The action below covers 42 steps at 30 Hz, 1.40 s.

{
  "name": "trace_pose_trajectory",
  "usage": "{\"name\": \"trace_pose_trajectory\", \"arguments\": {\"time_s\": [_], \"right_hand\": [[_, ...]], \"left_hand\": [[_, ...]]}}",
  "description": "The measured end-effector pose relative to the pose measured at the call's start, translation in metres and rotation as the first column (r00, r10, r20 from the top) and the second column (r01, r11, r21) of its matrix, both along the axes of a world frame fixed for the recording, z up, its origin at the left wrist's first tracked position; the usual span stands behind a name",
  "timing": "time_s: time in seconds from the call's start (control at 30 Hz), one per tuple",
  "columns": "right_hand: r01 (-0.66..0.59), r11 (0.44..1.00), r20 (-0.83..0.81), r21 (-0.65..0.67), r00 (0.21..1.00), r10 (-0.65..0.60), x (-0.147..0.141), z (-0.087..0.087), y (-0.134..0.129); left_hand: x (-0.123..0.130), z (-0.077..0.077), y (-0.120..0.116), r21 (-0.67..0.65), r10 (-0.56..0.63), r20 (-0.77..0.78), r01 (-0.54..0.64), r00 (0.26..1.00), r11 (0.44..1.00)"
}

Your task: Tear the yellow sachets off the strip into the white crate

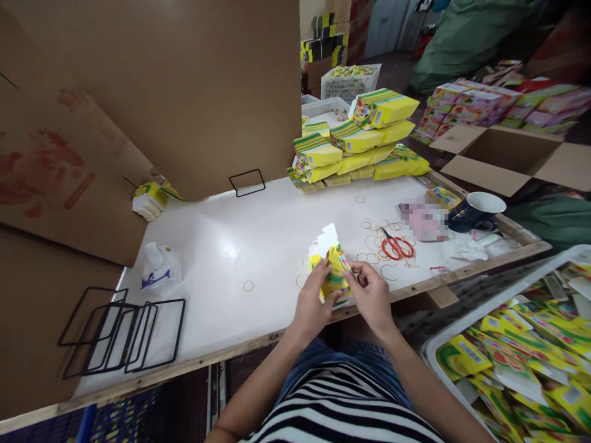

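Several flat yellow cartons [336,268] with white flaps are held together over the front edge of the white table [221,246]. My left hand [316,299] grips them from the left, thumb near the lower end and fingers across the printed face. At their right side, my right hand [370,293] pinches the edge with bent fingers. Thin rubber bands [368,241] lie scattered to the right of the cartons, beside scissors with red handles [397,247]. Stacked bundles of yellow cartons [364,143] stand at the back right of the table.
A dark mug [468,215] stands at the table's right end. Black wire frames [157,335] and a tissue pack [159,271] lie left. Cardboard [207,92] walls the back. A white bin [434,344] of yellow cartons is at lower right, an open box [498,169] beyond.
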State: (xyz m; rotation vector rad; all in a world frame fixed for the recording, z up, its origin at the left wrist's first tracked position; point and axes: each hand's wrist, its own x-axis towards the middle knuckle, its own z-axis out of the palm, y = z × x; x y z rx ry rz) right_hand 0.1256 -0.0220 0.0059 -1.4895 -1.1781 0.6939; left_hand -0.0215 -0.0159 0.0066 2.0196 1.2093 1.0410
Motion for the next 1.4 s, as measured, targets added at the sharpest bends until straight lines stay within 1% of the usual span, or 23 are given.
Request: {"name": "trace_pose_trajectory", "arguments": {"time_s": [0.03, 0.07, 0.1, 0.13, 0.17, 0.23, 0.27, 0.3, 0.33, 0.37, 0.43, 0.47, 0.5, 0.53, 0.6, 0.67, 0.7, 0.77, 0.83, 0.97, 1.1, 1.23, 1.4], "right_hand": [[-0.023, 1.000, -0.131, -0.020, 0.991, 0.021, 0.001, 0.003, -0.001], [-0.050, 0.998, -0.255, -0.026, 0.966, 0.042, 0.002, 0.006, -0.003], [-0.076, 0.997, -0.361, -0.021, 0.930, 0.063, 0.002, 0.010, -0.004], [-0.098, 0.995, -0.444, -0.013, 0.892, 0.082, 0.002, 0.012, -0.006], [-0.114, 0.993, -0.504, -0.008, 0.859, 0.094, 0.002, 0.014, -0.008], [-0.147, 0.989, -0.562, -0.006, 0.819, 0.119, 0.000, 0.016, -0.012], [-0.169, 0.986, -0.563, -0.006, 0.815, 0.136, 0.000, 0.016, -0.014], [-0.188, 0.982, -0.544, -0.006, 0.825, 0.155, 0.000, 0.016, -0.015], [-0.199, 0.980, -0.491, -0.009, 0.855, 0.169, 0.001, 0.016, -0.017], [-0.192, 0.981, -0.399, -0.008, 0.901, 0.173, 0.003, 0.018, -0.017], [-0.123, 0.991, -0.132, 0.045, 0.983, 0.128, 0.009, 0.024, -0.018], [-0.096, 0.990, 0.005, 0.100, 0.995, 0.096, 0.012, 0.029, -0.017], [-0.100, 0.982, 0.116, 0.158, 0.990, 0.082, 0.016, 0.034, -0.015], [-0.147, 0.968, 0.195, 0.203, 0.975, 0.107, 0.019, 0.040, -0.014], [-0.308, 0.923, 0.271, 0.231, 0.931, 0.243, 0.024, 0.050, -0.009], [-0.433, 0.873, 0.283, 0.224, 0.886, 0.367, 0.026, 0.056, -0.005], [-0.457, 0.859, 0.269, 0.229, 0.878, 0.395, 0.026, 0.058, -0.003], [-0.446, 0.856, 0.234, 0.262, 0.890, 0.392, 0.026, 0.058, -0.001], [-0.431, 0.858, 0.238, 0.280, 0.897, 0.373, 0.024, 0.058, 0.000], [-0.452, 0.852, 0.338, 0.264, 0.871, 0.358, 0.021, 0.059, 0.000], [-0.455, 0.854, 0.392, 0.252, 0.855, 0.340, 0.019, 0.060, 0.001], [-0.471, 0.846, 0.360, 0.250, 0.856, 0.371, 0.020, 0.058, 0.002], [-0.541, 0.817, 0.332, 0.199, 0.822, 0.463, 0.022, 0.061, 0.004]], "left_hand": [[-0.001, 0.005, 0.002, -0.036, 0.076, 0.135, -0.072, 0.988, 0.997], [-0.002, 0.010, 0.004, -0.103, 0.136, 0.267, -0.112, 0.954, 0.988], [-0.003, 0.015, 0.006, -0.191, 0.165, 0.389, -0.096, 0.906, 0.977], [-0.002, 0.019, 0.009, -0.281, 0.161, 0.499, -0.017, 0.852, 0.959], [-0.001, 0.023, 0.011, -0.356, 0.133, 0.596, 0.112, 0.792, 0.928], [0.004, 0.027, 0.015, -0.429, 0.072, 0.740, 0.386, 0.669, 0.817], [0.007, 0.028, 0.016, -0.432, 0.057, 0.786, 0.481, 0.616, 0.763], [0.010, 0.028, 0.016, -0.430, 0.052, 0.816, 0.544, 0.576, 0.720], [0.012, 0.028, 0.015, -0.429, 0.053, 0.833, 0.582, 0.550, 0.691], [0.014, 0.027, 0.015, -0.428, 0.062, 0.844, 0.599, 0.533, 0.677], [0.015, 0.027, 0.013, -0.428, 0.082, 0.854, 0.605, 0.513, 0.671], [0.015, 0.027, 0.012, -0.430, 0.087, 0.857, 0.612, 0.508, 0.664], [0.015, 0.028, 0.011, -0.432, 0.088, 0.859, 0.622, 0.504, 0.653], [0.015, 0.029, 0.010, -0.435, 0.085, 0.861, 0.636, 0.502, 0.637], [0.014, 0.031, 0.008, -0.450, 0.089, 0.857, 0.655, 0.507, 0.607], [0.014, 0.032, 0.007, -0.475, 0.110, 0.848, 0.653, 0.518, 0.590], [0.014, 0.033, 0.006, -0.488, 0.123, 0.843, 0.648, 0.524, 0.585], [0.014, 0.034, 0.006, -0.504, 0.139, 0.834, 0.635, 0.534, 0.585], [0.015, 0.035, 0.005, -0.505, 0.136, 0.827, 0.615, 0.545, 0.606], [0.016, 0.040, 0.007, -0.472, 0.094, 0.818, 0.569, 0.567, 0.673], [0.014, 0.042, 0.010, -0.484, 0.089, 0.779, 0.505, 0.621, 0.715], [0.010, 0.040, 0.011, -0.484, 0.065, 0.751, 0.480, 0.657, 0.731], [0.005, 0.037, 0.012, -0.474, -0.003, 0.736, 0.519, 0.676, 0.712]]}}
